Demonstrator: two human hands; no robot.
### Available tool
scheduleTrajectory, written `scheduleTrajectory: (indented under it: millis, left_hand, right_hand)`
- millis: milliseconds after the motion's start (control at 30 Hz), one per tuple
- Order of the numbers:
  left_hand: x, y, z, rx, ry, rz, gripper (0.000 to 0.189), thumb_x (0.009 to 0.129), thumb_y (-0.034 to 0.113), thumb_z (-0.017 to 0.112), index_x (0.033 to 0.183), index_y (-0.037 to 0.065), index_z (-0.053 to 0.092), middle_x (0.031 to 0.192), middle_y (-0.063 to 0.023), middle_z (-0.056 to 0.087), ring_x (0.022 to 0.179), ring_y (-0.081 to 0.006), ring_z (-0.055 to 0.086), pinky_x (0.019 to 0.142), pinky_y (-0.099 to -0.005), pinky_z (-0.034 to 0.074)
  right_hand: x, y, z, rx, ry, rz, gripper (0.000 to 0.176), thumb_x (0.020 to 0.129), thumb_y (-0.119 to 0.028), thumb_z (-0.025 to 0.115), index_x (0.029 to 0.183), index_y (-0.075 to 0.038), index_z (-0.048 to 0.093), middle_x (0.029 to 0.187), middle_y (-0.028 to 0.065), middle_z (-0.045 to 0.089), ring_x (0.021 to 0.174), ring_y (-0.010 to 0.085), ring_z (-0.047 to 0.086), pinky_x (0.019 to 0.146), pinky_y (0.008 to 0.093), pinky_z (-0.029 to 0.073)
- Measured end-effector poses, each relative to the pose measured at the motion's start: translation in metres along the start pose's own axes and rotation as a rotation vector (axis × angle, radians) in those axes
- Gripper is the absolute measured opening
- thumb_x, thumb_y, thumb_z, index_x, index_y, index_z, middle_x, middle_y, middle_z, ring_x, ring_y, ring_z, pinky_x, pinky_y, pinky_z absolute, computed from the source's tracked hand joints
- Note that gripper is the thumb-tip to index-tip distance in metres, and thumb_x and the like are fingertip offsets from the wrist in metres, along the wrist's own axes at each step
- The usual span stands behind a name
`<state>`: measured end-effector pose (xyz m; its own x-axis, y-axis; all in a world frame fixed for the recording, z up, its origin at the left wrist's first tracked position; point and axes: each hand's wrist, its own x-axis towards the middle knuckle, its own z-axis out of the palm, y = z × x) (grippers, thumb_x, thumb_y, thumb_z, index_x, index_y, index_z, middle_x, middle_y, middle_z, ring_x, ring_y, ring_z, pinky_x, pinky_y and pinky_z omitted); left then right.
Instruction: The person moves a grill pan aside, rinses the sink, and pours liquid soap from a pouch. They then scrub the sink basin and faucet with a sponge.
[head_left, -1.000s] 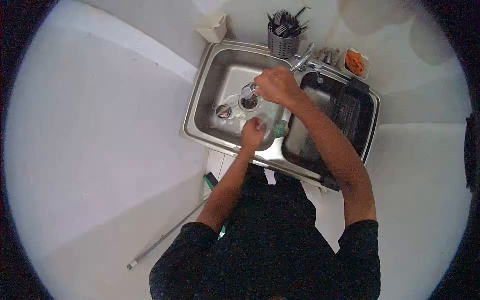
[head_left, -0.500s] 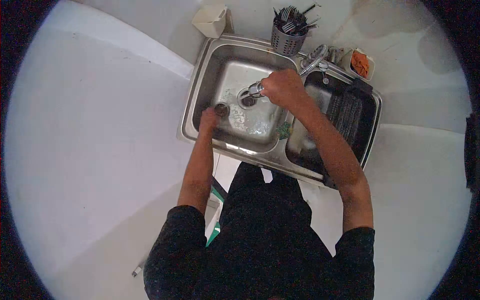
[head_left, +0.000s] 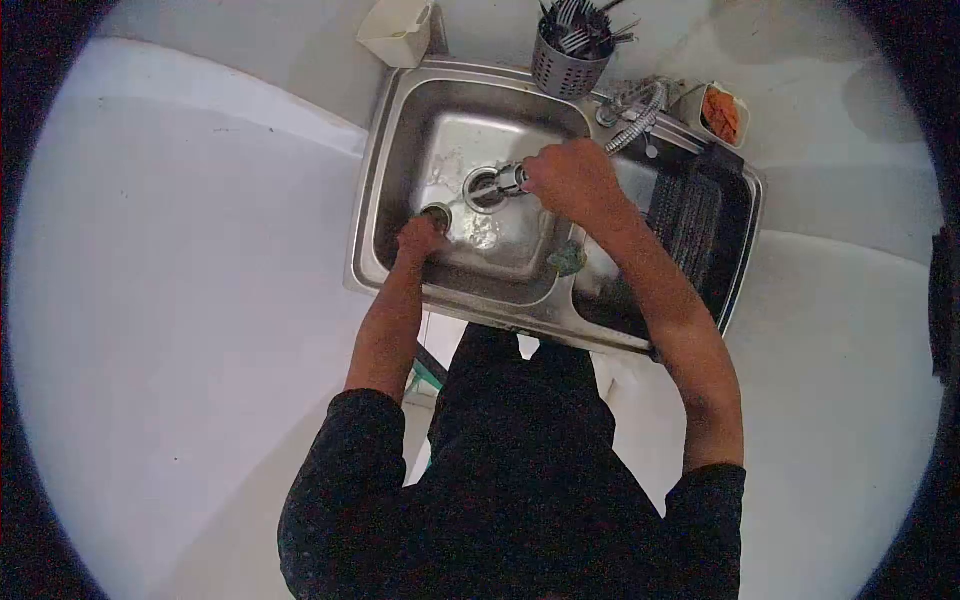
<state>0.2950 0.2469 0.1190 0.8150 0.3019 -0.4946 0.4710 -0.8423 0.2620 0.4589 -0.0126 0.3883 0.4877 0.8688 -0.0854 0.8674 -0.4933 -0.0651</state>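
Observation:
Over the left basin of a steel sink (head_left: 366, 235), my right hand (head_left: 570, 178) is closed around a chrome spray faucet (head_left: 511, 179). The spout points left, over the drain (head_left: 484, 190). In the left part of the same basin, my left hand (head_left: 421, 238) is closed on a small round strainer (head_left: 437, 214), dark inside with a pale rim; its details are too small to tell. Water glistens on the basin floor. On the divider between the basins lies a green scrubber (head_left: 568, 259).
A perforated metal holder (head_left: 568, 69) with forks and other cutlery stands behind the sink. Left of it is a cream container (head_left: 396, 36). An orange cloth (head_left: 719, 115) sits in a white container at the back right. A black rack (head_left: 688, 228) fills part of the right basin.
The whole view has shifted slightly. My left hand has turned a little with the round piece, whose pale rim now shows. My right hand still grips the faucet.

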Motion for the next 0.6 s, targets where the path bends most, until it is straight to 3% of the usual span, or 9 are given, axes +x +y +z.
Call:
scheduleTrajectory:
  millis: [133, 233, 333, 467, 567, 600]
  left_hand:
    - [0.013, 0.001, 0.01, 0.045, 0.133, 0.144, 0.034, 0.083, 0.032, 0.061, 0.103, 0.005, 0.066, 0.102, -0.019, 0.066, 0.098, -0.0367, 0.064, 0.086, -0.0471, 0.051]
    - [0.024, 0.024, 0.0, 0.019, 0.062, 0.034, 0.031, 0.085, 0.032, 0.058, 0.097, 0.004, 0.067, 0.096, -0.0194, 0.067, 0.093, -0.038, 0.064, 0.083, -0.0471, 0.052]
    - [0.026, 0.047, -0.011, 0.036, 0.193, 0.221, 0.025, 0.085, 0.027, 0.059, 0.092, 0.003, 0.064, 0.082, -0.0183, 0.065, 0.08, -0.0369, 0.065, 0.074, -0.0474, 0.052]
    - [0.056, 0.07, -0.009, 0.184, 0.167, 0.339, 0.023, 0.083, 0.024, 0.058, 0.094, 0.008, 0.069, 0.093, -0.0162, 0.068, 0.086, -0.0339, 0.067, 0.078, -0.0437, 0.053]
    - [0.052, 0.095, -0.03, 0.06, 0.192, 0.426, 0.023, 0.082, 0.024, 0.058, 0.095, 0.01, 0.07, 0.093, -0.0141, 0.069, 0.084, -0.033, 0.067, 0.077, -0.0434, 0.054]
    - [0.046, 0.1, -0.035, -0.003, 0.269, 0.556, 0.025, 0.082, 0.025, 0.058, 0.099, 0.01, 0.069, 0.093, -0.0126, 0.069, 0.085, -0.0324, 0.067, 0.077, -0.0427, 0.054]
  right_hand:
    - [0.003, 0.0, 0.003, -0.013, -0.038, 0.036, 0.019, 0.08, -0.031, 0.067, 0.08, -0.012, 0.069, 0.072, 0.0091, 0.066, 0.073, 0.0282, 0.068, 0.064, 0.0432, 0.053]
    - [0.003, -0.002, 0.007, 0.005, 0.005, 0.058, 0.014, 0.079, -0.026, 0.066, 0.079, -0.013, 0.07, 0.073, 0.0096, 0.067, 0.073, 0.0286, 0.068, 0.064, 0.0434, 0.053]
    - [0.002, -0.006, 0.006, -0.025, 0.009, 0.084, 0.01, 0.076, -0.022, 0.065, 0.078, -0.013, 0.07, 0.074, 0.0102, 0.067, 0.073, 0.0279, 0.068, 0.064, 0.0428, 0.053]
    - [0.001, -0.007, 0.003, -0.047, 0.046, 0.091, 0.007, 0.073, -0.017, 0.065, 0.071, -0.011, 0.069, 0.072, 0.0101, 0.068, 0.071, 0.0256, 0.069, 0.063, 0.0402, 0.054]
    - [0.001, -0.011, 0.003, -0.064, 0.031, 0.102, 0.007, 0.072, -0.014, 0.064, 0.068, -0.011, 0.069, 0.071, 0.0094, 0.068, 0.07, 0.0243, 0.069, 0.061, 0.0386, 0.054]
    - [0.0, -0.009, 0.003, -0.07, 0.015, 0.103, 0.008, 0.072, -0.014, 0.064, 0.067, -0.011, 0.069, 0.07, 0.0091, 0.068, 0.069, 0.024, 0.069, 0.061, 0.0382, 0.054]
